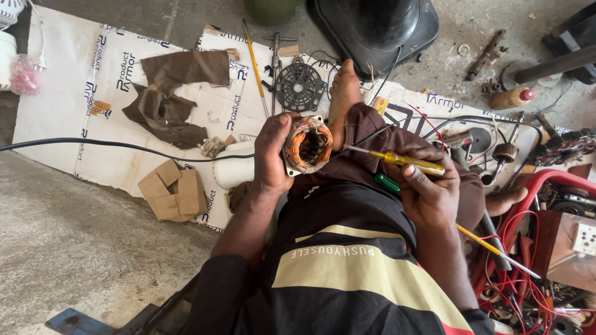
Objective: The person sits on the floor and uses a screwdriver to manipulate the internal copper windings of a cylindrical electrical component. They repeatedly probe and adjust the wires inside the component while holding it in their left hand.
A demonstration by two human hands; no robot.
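— What do we have in the left hand [270, 155]?

— We see it wrapped around a motor stator [307, 146], the ring of copper-orange windings in its metal frame, held up over the lap just beside the knee in brown trousers.

— And the right hand [428, 189]?

— We find it closed on a yellow-handled screwdriver [403, 160], whose thin shaft points left with the tip at the stator's edge. A green-handled tool [388, 183] lies just under that hand, against the trousers.

— What do we make out around us?

— We sit on the floor with a bare foot [343, 93] stretched onto a white cardboard sheet [68, 105]. On it we see a brown rag [174, 93], a round black grille [300, 87], and folded cardboard scraps [171, 189] at its near edge. A black cable [112, 146] runs across the sheet. To the right lies a clutter of red wires [515, 273] and small parts.
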